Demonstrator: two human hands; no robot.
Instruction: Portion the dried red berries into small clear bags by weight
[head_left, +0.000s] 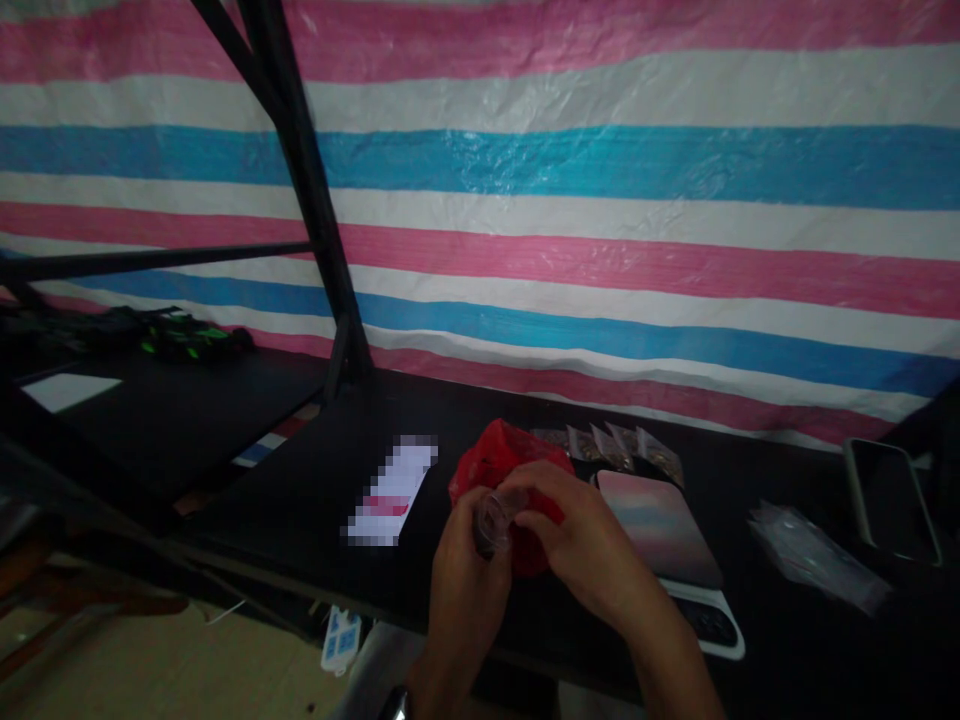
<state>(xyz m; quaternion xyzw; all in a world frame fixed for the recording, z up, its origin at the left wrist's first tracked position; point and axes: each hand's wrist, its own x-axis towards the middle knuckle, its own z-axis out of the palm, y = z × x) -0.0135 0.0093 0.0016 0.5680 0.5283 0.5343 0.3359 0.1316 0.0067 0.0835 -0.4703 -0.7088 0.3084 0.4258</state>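
Both my hands meet over the front of a black table (300, 500). My left hand (463, 580) and my right hand (581, 545) pinch a small clear plastic bag (495, 520) between their fingertips. Just behind the hands lies a crumpled red plastic bag (499, 455). What is inside the clear bag is too dark to make out. Several small clear packets (619, 447) lie in a row behind the red bag.
A small scale with a pink-grey cover (664, 525) sits right of my hands. A white paper slip (394, 490) lies to the left. Clear bags (814, 555) and a phone (892, 500) lie at the right. A black frame post (307, 190) rises before a striped tarp (600, 150).
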